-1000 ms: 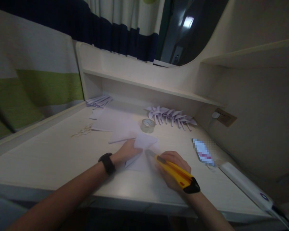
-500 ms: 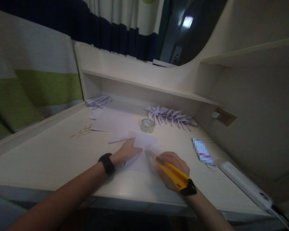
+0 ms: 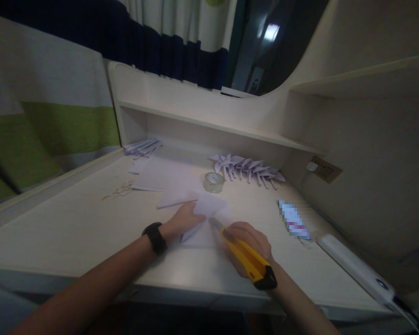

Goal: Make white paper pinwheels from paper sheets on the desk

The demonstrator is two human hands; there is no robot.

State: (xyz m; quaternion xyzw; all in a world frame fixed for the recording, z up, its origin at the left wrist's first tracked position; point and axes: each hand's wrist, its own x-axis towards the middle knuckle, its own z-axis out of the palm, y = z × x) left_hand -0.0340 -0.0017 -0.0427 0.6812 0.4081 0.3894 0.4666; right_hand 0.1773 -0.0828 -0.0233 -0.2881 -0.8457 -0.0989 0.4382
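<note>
A yellow utility knife [image 3: 246, 256] with a black end lies in the grip of my right hand [image 3: 249, 239]. Its blade points left and touches or hovers just over a folded sheet of white paper [image 3: 209, 204]; which of the two I cannot tell. My left hand [image 3: 185, 218], with a black watch at the wrist, grips the paper's left side, thumb on top and the other fingers hidden beneath. The paper's folded flaps stand slightly apart on the desk [image 3: 118, 242].
Behind the hands stands a roll of clear tape [image 3: 213, 182]. Paper pinwheels [image 3: 247, 168] line the back; paper sticks [image 3: 143, 147] and flat sheets [image 3: 164, 173] lie left, near a tangle of pale string [image 3: 120, 189]. To the right are a phone [image 3: 293, 221] and a white power strip [image 3: 352, 270].
The utility knife's rear end has swung left and slightly down with my right hand, and the blade has shifted a little left. My left hand and the paper look almost unmoved.
</note>
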